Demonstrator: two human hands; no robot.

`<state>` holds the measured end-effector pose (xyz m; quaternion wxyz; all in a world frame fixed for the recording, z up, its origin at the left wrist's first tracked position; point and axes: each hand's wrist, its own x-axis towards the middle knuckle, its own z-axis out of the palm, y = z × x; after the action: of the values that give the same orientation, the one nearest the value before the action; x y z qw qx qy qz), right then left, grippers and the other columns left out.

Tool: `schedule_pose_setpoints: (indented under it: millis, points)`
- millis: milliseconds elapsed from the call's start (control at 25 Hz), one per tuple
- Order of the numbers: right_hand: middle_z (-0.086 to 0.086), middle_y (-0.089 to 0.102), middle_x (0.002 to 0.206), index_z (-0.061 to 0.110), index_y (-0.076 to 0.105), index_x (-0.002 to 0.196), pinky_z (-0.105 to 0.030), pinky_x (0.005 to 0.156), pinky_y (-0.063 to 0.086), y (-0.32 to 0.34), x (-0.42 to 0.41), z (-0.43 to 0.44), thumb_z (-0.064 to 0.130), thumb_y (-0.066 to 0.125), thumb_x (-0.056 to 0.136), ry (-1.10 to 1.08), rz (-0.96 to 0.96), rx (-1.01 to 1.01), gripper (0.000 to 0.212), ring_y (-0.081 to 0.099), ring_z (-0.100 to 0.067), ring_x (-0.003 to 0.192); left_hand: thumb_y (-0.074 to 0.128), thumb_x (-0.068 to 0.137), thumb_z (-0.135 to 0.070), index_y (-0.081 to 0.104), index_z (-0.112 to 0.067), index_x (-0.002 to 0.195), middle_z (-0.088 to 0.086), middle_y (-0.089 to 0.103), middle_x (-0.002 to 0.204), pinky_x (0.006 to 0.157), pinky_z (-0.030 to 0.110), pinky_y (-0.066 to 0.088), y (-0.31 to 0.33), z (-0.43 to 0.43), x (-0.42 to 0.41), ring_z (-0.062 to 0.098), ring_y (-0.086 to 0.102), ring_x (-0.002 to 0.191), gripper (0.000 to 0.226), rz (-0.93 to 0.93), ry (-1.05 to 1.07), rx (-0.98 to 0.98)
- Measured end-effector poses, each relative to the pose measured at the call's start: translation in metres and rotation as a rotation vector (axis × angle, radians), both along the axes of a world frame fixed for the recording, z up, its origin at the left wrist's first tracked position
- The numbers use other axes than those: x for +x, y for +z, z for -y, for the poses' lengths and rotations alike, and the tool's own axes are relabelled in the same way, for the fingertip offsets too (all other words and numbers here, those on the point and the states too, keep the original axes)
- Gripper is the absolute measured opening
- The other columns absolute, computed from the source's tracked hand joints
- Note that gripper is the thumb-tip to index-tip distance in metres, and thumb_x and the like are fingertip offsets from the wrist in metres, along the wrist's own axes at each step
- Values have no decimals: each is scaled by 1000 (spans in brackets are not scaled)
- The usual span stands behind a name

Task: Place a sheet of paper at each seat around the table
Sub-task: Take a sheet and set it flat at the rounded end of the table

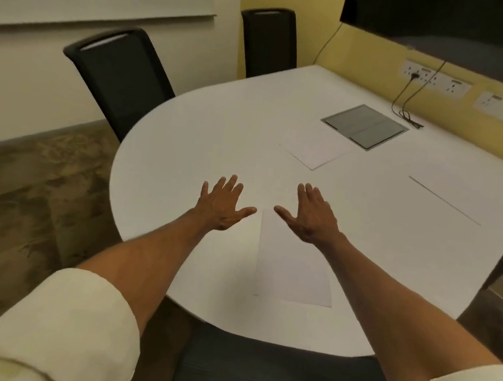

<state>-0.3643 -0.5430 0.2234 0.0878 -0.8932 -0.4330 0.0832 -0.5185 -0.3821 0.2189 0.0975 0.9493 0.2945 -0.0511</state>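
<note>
Both arms reach out over the white table (185, 150). The left hand (225, 203) and the right hand (310, 216) are palm down, side by side, with the thumbs pointing at each other but apart. Each grip is wide, fingers straight and spread, holding nothing. Whether the palms touch the table I cannot tell.

A near sheet (295, 265) lies flat between the forearms, close to the table's near edge and in front of a near chair (269, 373). The right hand is over its far end. A far sheet (315, 149) lies past the hands, just near of a grey hatch (364, 126) set in the table. A right sheet (459, 190) shows mainly by its dark near edge.

A left chair (118, 79) and a far chair (270, 40), both black, stand at the table's far left side. A cable (408, 105) runs from wall sockets (435, 78) onto the table, below a dark screen (448, 24).
</note>
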Motion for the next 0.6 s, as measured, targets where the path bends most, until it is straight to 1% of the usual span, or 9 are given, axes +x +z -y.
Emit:
schedule_pose_setpoints:
  millis: [160, 320, 600]
  points:
    - [-10, 4, 162, 11, 5, 153, -49, 120, 12, 22, -52, -41, 73, 28, 87, 36, 20, 24, 93, 3, -27, 150, 22, 89, -70, 8, -19, 153, 2, -2, 162, 118, 54, -1, 15, -23, -43, 25, -1, 149, 83, 15, 27, 12]
    - [-10, 4, 162, 11, 4, 153, -48, 119, 12, 40, -106, -94, 72, 28, 88, 81, 45, 33, 92, 3, -26, 150, 20, 90, -70, 7, -20, 153, 3, -2, 162, 116, 56, 0, 32, -68, -89, 27, -1, 149, 81, 27, 32, 53]
    - [-9, 3, 162, 12, 2, 153, -46, 120, 12, 51, -193, -181, 72, 25, 88, 36, 72, 40, 91, 3, -24, 150, 20, 91, -67, 4, -22, 153, 2, -4, 162, 116, 56, -3, 48, -158, -173, 27, -2, 149, 78, 50, 10, 67]
